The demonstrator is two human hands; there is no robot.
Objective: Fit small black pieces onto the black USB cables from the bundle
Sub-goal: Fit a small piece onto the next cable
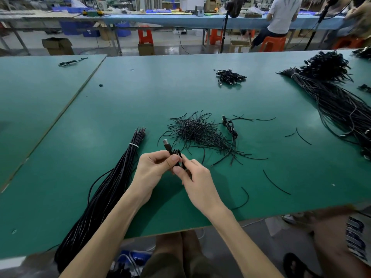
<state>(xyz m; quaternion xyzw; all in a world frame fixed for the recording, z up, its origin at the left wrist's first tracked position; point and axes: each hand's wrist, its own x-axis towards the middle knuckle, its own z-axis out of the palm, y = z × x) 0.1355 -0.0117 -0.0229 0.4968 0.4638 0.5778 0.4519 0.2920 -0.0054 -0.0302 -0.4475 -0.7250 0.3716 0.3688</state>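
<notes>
My left hand (152,167) grips a coiled black USB cable (170,149) above the green table (140,101); its silver plug points up and away. My right hand (193,178) pinches a thin black piece at the coil, right beside the left fingers. How the piece sits on the cable is hidden by my fingers. A long bundle of black cables (112,183), bound with a white tie, lies to the left and hangs over the near edge. A heap of short thin black pieces (197,131) lies just beyond my hands.
One coiled cable (230,127) lies by the heap, several lie in a small pile (229,76) farther back. A big mass of black cables (331,93) fills the right side. Loose black pieces (276,183) are scattered near the right front. A person sits at the far bench (281,19).
</notes>
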